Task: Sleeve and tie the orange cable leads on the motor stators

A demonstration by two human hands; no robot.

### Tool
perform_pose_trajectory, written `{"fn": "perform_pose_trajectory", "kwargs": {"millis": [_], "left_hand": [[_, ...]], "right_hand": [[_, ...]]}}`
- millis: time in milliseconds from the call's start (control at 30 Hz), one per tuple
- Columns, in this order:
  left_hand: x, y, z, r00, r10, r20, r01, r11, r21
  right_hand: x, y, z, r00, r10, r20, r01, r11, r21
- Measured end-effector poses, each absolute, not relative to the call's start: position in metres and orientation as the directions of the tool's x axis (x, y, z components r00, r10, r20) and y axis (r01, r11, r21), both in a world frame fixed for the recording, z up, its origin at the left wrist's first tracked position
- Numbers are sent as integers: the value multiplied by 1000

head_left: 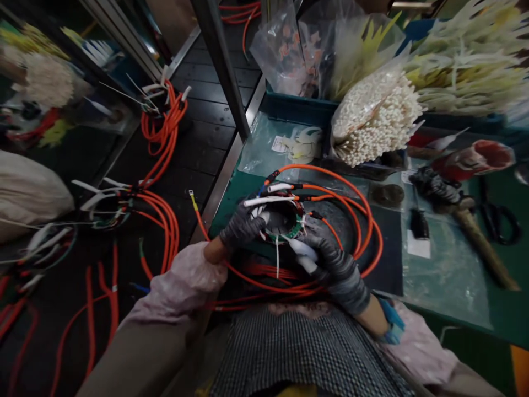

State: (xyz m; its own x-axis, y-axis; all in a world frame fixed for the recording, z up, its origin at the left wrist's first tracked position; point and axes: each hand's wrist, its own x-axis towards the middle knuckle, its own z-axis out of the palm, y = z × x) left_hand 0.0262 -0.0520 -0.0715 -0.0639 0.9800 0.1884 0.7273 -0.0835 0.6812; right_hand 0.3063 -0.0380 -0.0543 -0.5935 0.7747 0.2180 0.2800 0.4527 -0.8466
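Green table (228,201), mid-frame: left hand (241,227) grips a ring (296,229), right hand (339,269) a white tool (303,250); a slip could scratch the ring.

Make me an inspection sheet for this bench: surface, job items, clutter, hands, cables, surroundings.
Surface: green benchtop, partly covered by clear plastic sheet.
Job items: wired ring with white sleeves at its rim.
Clutter: bag of white sticks behind; red container, wooden-handled hammer and scissors to the right.
Hands: both gloved; left hand at the ring's left side, grip unclear; right hand holds a white tool at its near right.
Cables: orange cables loop right of and in front of the ring; more orange bundles at left.
Surroundings: metal post by the bench's left edge.
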Motion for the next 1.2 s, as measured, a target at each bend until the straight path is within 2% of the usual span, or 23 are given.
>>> {"fn": "perform_pose_trajectory", "kwargs": {"millis": [133,333,400,500,633,967,1067,1200], "left_hand": [[55,-88,-65,-112,956,272,574,-161,802],[79,-101,-67,-164,904,395,437,-292,851],[81,-100,-67,-148,876,459,427,-362,829],[80,-101,-64,-56,853,520,504,-425,752],[77,-103,-60,3,818,575,570,-473,671],[74,-98,-55,39,849,527,566,-454,689],[76,-90,-54,33,841,541,568,-461,682],[84,-73,-44,147,813,564,628,-517,581]], "right_hand": [[316,-47,-64,-579,730,364,286,600,-748],[324,-53,-49,-638,627,446,302,737,-605],[322,-54,-42,-635,614,468,313,759,-572],[316,-53,-32,-630,606,486,319,773,-549],[309,-48,-23,-660,610,439,324,758,-565],[315,-44,-28,-640,581,503,232,771,-594],[323,-43,-25,-617,624,479,356,765,-537],[338,-38,-19,-631,677,380,514,731,-449]]}}
